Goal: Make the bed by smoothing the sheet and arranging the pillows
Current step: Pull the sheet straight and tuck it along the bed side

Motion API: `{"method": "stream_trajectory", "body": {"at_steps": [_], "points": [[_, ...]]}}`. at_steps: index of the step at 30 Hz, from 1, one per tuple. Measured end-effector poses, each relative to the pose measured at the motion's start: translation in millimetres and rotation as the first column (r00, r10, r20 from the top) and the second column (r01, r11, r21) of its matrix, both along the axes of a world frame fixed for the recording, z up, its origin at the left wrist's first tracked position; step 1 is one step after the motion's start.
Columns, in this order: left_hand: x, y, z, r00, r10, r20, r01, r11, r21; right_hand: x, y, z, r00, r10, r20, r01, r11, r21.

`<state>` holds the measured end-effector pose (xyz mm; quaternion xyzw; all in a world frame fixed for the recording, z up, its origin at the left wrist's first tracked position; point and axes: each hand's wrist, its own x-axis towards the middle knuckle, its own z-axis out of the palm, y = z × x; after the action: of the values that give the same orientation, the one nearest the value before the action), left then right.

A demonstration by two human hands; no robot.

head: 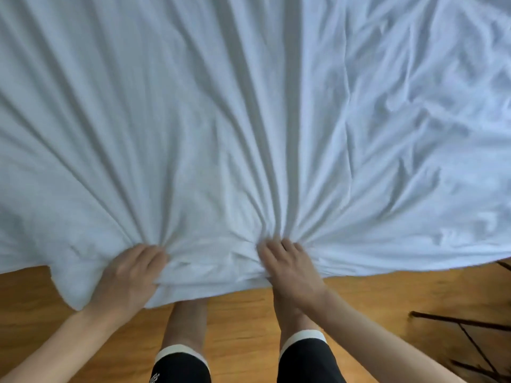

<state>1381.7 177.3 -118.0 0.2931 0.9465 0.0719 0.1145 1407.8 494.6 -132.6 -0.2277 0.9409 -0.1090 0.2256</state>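
Left hand (130, 275), right hand (290, 268) fisted on rumpled white cotton sheet (249, 120) near edge; uneven tug risks bunching, sideways skew.

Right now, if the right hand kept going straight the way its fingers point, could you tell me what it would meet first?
The right hand already grips the sheet, fingers pointing up across the bed. Going on, it would only meet more bunched sheet; nothing else shows in that line, though depth under the folds is unclear.
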Motion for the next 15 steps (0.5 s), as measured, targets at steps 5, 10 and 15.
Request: {"method": "stream_trajectory", "body": {"at_steps": [5,10,15], "points": [[-21.6,11.7,-35.5,0.982,-0.112,0.151,0.137,0.976,-0.168,10.7,-13.6,-40.7,0.988,0.052,0.145,-0.07,0.99,0.124],[-33.5,22.5,-41.1,0.964,-0.054,0.26,0.111,0.971,-0.212,-19.1,-4.7,-33.7,0.996,0.08,-0.027,-0.082,0.988,-0.132],[-30.8,27.6,-46.5,0.955,-0.007,0.295,0.063,0.981,-0.181,-30.1,-25.5,-31.1,0.987,0.042,-0.156,-0.074,0.976,-0.206]]}}
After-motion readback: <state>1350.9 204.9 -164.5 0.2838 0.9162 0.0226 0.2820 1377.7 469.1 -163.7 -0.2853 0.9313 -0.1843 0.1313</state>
